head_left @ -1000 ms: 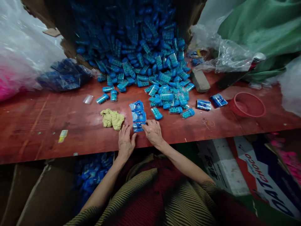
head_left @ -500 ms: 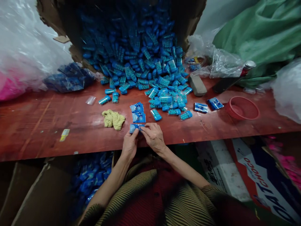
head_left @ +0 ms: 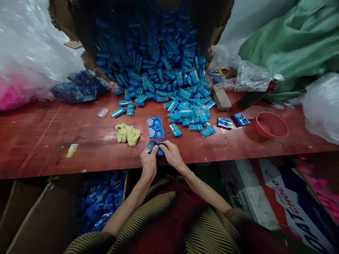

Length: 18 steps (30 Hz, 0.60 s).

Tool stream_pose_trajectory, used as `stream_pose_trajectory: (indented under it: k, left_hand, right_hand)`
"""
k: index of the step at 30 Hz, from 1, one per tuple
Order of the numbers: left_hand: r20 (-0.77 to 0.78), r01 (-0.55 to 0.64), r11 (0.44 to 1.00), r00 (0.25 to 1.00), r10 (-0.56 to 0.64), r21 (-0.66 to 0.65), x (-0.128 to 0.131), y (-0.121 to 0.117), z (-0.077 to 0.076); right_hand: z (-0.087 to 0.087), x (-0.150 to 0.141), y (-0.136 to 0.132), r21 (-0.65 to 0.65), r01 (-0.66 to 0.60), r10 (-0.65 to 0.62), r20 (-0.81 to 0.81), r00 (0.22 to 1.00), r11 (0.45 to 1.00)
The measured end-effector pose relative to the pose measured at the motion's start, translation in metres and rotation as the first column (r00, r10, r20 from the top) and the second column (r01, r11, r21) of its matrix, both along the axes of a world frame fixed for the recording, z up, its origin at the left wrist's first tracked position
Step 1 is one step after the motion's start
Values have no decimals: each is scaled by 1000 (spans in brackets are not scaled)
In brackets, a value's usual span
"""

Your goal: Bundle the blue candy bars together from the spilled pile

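Observation:
Between my two hands, at the front edge of the table, is a small blue printed packet. My left hand pinches its left side, and my right hand grips its right side with thumb and fingers. Both thumbs lie close together on top of it. Just beyond it, two similar blue packets lie flat, one overlapping the other. Farther back spreads a heap of small clear bottles with blue caps and blue beads inside. A crumpled yellow cloth rests left of the packets.
A torn cardboard box lies on its side at the back, spilling bottles onto the red table. To the right are a grey block, two blue packets, a red basket and a dark flask. Cartons stand below.
The packet in my hands has been turned or opened out and shows a darker blue face. My right hand has shifted slightly down, with both thumbs now on the packet. The view has moved slightly.

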<state>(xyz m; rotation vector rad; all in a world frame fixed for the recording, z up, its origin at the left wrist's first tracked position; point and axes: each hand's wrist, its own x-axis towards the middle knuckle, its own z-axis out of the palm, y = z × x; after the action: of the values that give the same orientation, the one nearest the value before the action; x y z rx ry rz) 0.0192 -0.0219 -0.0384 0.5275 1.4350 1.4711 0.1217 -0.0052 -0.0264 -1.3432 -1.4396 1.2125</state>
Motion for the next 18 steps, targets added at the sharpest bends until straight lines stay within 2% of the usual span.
stream_pose_trajectory:
  k: [3, 5, 7, 9, 12, 15, 18]
  left_hand:
    - [-75, -87, 996, 993, 87, 4, 4, 3, -2]
    - [-103, -104, 994, 989, 102, -17, 7, 4, 1]
    - [-26, -92, 995, 995, 92, -22, 9, 6, 8]
    - [159, -51, 999, 986, 54, -18, 11, 8, 15]
    - [389, 14, 999, 921, 7, -50, 12, 8, 23]
    - [457, 78, 994, 889, -31, -83, 9, 6, 25]
    - [420, 163, 985, 899, -124, -58, 4, 3, 27]
  right_hand:
    - [7, -2, -2, 72, -2, -9, 153, 988, 997]
    - [10, -4, -2, 104, 4, -26, 211, 977, 995]
    - [13, -5, -1, 105, 21, -44, 214, 976, 994]
    - [15, -5, 0, 89, 38, -53, 184, 982, 995]
    - [16, -3, 0, 70, 45, -53, 118, 992, 997]
    - [12, 0, 1, 40, 60, -62, 37, 997, 997]
    - [7, 2, 2, -25, 63, -65, -99, 993, 998]
